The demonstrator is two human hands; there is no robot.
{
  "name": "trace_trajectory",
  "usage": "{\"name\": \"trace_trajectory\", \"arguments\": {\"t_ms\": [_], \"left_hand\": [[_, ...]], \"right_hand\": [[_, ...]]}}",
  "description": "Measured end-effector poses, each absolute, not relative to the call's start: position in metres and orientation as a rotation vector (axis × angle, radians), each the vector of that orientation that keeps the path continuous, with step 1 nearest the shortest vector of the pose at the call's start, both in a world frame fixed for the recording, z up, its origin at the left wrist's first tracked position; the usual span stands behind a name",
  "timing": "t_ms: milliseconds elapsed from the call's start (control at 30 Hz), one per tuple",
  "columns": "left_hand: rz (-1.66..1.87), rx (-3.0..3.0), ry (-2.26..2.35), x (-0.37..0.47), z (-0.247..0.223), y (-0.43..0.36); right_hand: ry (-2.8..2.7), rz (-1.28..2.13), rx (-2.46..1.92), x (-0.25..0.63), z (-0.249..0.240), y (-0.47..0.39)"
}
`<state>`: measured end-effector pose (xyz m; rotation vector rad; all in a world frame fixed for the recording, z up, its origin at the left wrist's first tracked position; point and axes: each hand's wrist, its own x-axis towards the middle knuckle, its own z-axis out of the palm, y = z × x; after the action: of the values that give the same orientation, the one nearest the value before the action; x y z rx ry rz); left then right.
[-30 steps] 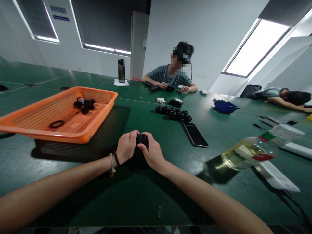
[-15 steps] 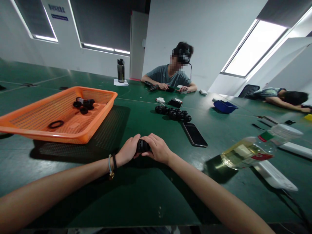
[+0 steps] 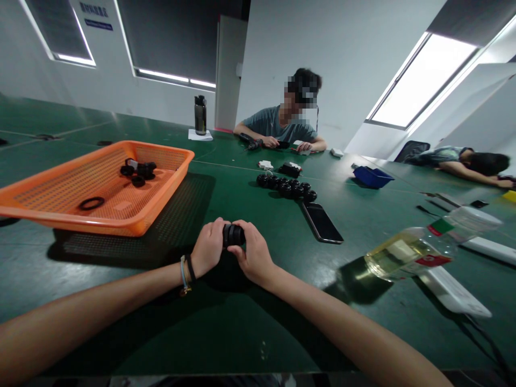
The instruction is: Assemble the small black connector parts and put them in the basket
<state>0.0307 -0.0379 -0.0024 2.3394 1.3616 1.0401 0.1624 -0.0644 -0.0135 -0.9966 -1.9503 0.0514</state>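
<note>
Between my two hands is a black ridged cylindrical part [image 3: 233, 235], held just above the green table [image 3: 258, 333]. My left hand [image 3: 208, 244] is wrapped around its left end and covers much of it. On its other end, my right hand [image 3: 253, 250] grips with the thumb below and the fingers over the top. To the left stands an orange mesh basket [image 3: 139, 221] with several black parts [image 3: 139, 170] and a black ring [image 3: 91, 203] inside. Beyond my hands lies a cluster of round black pieces [image 3: 286, 187], beside a phone [image 3: 322, 223].
At right are a bottle of yellow liquid [image 3: 397, 250], a white power strip [image 3: 453, 290] and a blue bin [image 3: 373, 176]. Across the table a person [image 3: 278, 126] handles small parts near a dark bottle [image 3: 200, 115]. Another person [image 3: 463, 158] leans on the table at far right.
My right hand has shifted lower and turned, its fingers now more upright, so more of the black cylindrical part shows. My left hand has moved slightly left, still holding it.
</note>
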Motion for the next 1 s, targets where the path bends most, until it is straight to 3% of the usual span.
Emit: {"name": "trace_trajectory", "arguments": {"t_ms": [533,767,1000], "left_hand": [[1.123,2.039,1.301,0.036,0.007,-0.034],[1.051,2.109,1.259,0.036,-0.003,-0.027],[0.762,1.530,1.046,0.046,-0.009,-0.026]], "right_hand": [[-1.646,0.421,-1.286,0.144,-0.014,-0.072],[-2.028,0.128,-1.088,0.173,-0.018,-0.046],[-2.325,-0.379,-0.647,0.197,-0.007,-0.035]]}}
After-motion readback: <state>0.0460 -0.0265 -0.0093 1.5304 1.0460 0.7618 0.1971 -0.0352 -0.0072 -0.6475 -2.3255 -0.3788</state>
